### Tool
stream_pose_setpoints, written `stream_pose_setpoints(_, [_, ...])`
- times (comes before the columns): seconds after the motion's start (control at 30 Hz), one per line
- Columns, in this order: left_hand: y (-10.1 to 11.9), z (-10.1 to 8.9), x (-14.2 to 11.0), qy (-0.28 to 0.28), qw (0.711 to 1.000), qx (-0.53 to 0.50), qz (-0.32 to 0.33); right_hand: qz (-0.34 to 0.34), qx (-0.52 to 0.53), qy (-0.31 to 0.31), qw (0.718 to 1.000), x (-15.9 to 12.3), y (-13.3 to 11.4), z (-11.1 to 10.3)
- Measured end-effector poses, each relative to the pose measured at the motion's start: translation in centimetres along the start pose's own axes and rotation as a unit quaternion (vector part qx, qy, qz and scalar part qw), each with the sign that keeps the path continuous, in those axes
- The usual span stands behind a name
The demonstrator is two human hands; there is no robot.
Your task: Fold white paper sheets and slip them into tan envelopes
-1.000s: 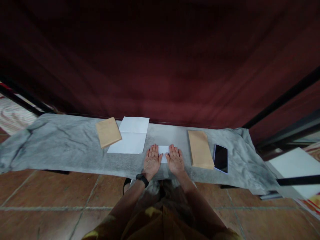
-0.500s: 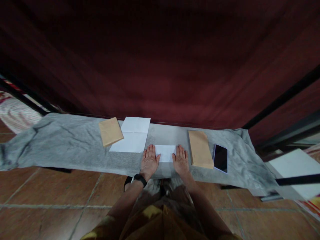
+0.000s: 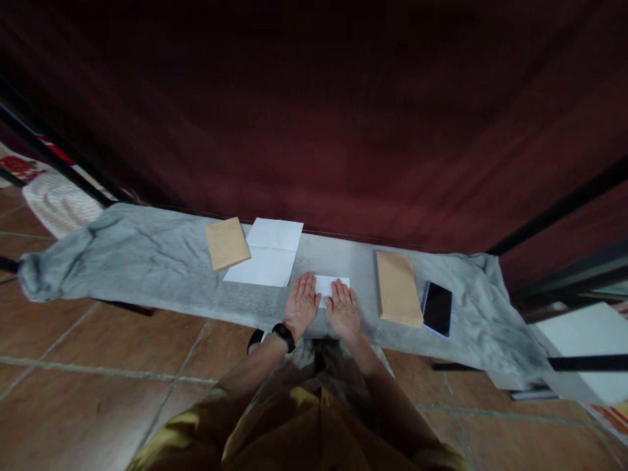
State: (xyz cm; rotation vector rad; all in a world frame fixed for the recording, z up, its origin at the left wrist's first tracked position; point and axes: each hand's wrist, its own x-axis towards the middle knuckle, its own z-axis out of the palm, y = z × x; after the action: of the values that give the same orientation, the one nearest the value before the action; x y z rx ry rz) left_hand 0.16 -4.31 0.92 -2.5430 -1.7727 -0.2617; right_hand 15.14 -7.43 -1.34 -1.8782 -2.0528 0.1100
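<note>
A small folded white sheet of paper (image 3: 322, 284) lies on the grey cloth in front of me, partly covered by my hands. My left hand (image 3: 302, 305) rests flat over its left end, fingers stretched out, with a dark band on the wrist. Flat on its right part lies my right hand (image 3: 343, 309), fingers extended and pointing away from me. Between the two hands a narrow strip of the paper shows. To the left is a larger white sheet (image 3: 269, 258) with a crease across it, and a brown paper packet (image 3: 227, 244) overlaps its left edge.
The grey cloth (image 3: 147, 261) covers a long narrow bench against a dark red curtain (image 3: 314, 144). On the right lie a larger brown packet (image 3: 398, 288) and a phone (image 3: 437, 307) with a dark screen. Black metal bars (image 3: 559, 216) stand at both sides; the floor is tiled.
My hands have come closer together on the folded paper, the right one sliding left over it. The camera view has shifted slightly.
</note>
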Motion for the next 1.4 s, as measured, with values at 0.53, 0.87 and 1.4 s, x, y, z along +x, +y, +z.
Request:
stream_pose_setpoints(0.53, [0.9,0.6,0.8,-0.025,0.992,-0.056,0.113,0.003,-0.022,0.008,1.000,-0.3,1.2,0.2])
stream_pose_setpoints(0.87, [-1.5,0.7,0.3,-0.007,0.999,-0.040,0.023,0.029,-0.037,0.059,0.997,-0.6,3.4,0.5])
stream_pose_setpoints(1.4, [-0.9,0.0,-2.2,0.011,0.995,-0.054,0.083,-0.045,-0.004,0.014,0.999,-0.6,0.8,-1.4])
